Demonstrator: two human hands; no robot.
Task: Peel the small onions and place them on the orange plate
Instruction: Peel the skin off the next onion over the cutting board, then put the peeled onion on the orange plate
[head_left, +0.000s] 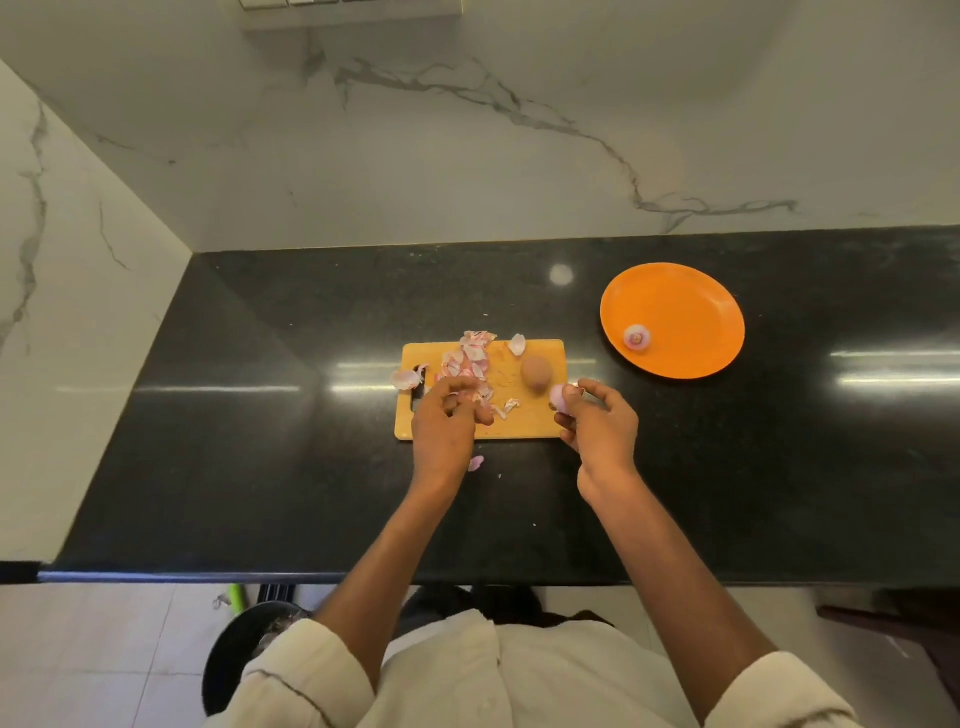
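Pinching peeled onion (560, 399) at right hand (597, 423) fingertips, beside cutting board (524, 421)

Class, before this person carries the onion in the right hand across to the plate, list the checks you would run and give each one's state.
1. Pale peeled small onion pinched by right hand: ok.
2. No skin left on it: cannot tell.
3. Round orange plate has bare room beside its one peeled onion: ok.
4. Left hand free of peel: cannot tell.
5. Brown unpeeled onion waits on wooden cutting board: ok.
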